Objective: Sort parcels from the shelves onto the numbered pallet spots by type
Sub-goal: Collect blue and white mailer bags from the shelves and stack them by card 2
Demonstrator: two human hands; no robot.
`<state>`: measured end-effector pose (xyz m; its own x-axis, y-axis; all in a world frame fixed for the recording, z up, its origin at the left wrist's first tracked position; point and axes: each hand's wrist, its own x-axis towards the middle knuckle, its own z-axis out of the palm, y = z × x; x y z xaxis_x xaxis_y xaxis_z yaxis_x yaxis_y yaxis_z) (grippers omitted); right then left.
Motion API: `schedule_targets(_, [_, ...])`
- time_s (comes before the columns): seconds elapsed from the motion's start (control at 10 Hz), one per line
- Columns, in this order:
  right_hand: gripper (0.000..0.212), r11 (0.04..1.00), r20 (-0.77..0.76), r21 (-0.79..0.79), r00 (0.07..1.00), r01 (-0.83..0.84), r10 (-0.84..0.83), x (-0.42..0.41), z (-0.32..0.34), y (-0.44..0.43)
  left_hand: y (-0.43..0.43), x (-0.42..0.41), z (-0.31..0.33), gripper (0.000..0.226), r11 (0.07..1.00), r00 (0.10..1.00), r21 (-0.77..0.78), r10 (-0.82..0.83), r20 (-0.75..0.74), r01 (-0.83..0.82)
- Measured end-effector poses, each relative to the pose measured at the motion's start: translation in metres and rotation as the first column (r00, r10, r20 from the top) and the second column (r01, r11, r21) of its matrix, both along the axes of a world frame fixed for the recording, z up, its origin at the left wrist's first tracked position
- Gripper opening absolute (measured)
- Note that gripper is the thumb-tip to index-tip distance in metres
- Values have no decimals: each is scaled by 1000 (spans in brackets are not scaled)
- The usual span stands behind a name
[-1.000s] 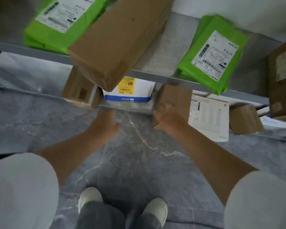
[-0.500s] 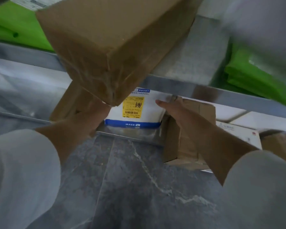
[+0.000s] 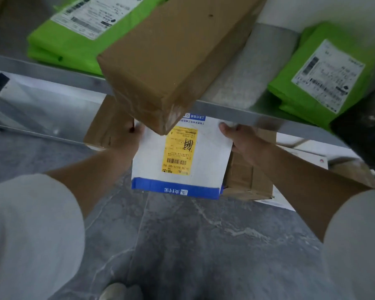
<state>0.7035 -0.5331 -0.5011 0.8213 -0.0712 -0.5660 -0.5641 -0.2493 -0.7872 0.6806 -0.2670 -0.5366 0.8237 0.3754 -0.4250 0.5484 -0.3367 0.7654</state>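
Observation:
A flat white envelope parcel (image 3: 206,156) with a blue band and a yellow label sticks out from the lower shelf, past its front edge. My left hand (image 3: 128,139) grips its left edge and my right hand (image 3: 245,141) grips its right edge. Its far end is hidden under a long brown carton (image 3: 178,50) that overhangs the upper shelf's metal rim (image 3: 52,72). Brown boxes sit on either side of the envelope on the lower shelf, one on the left (image 3: 108,124) and one on the right (image 3: 247,176).
Green mailer bags with white labels lie on the upper shelf at left (image 3: 78,35) and right (image 3: 325,76). A black bag (image 3: 364,131) is at far right. A white flat box (image 3: 307,161) lies behind the right brown box. Grey marbled floor (image 3: 193,245) spreads below, with my shoe at the bottom.
Both hands went in under the upper shelf, took the white envelope by its sides and drew it outward over the lower shelf's edge. The view moved closer.

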Motion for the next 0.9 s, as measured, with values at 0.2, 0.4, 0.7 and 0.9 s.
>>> schedule_targets(0.2, [48, 1000, -119, -13, 993, 13, -15, -28, 34, 0, -1, -47, 58, 19, 992, 996, -114, 38, -84, -47])
schedule_targets(0.4, [22, 998, -159, 39, 987, 42, -36, -51, 78, 5, 5, -89, 101, 32, 977, 992, -208, 22, -120, -47])
schedule_targets(0.7, [67, 983, -282, 17, 944, 182, -170, -154, 121, 14, 15, -157, 175, 25, 991, 977, -131, 11, -211, -40])
schedule_targets(0.9, [32, 981, -265, -50, 945, 187, -193, -197, 207, 29, 16, -216, 236, 22, 980, 941, -124, 107, -320, -154])
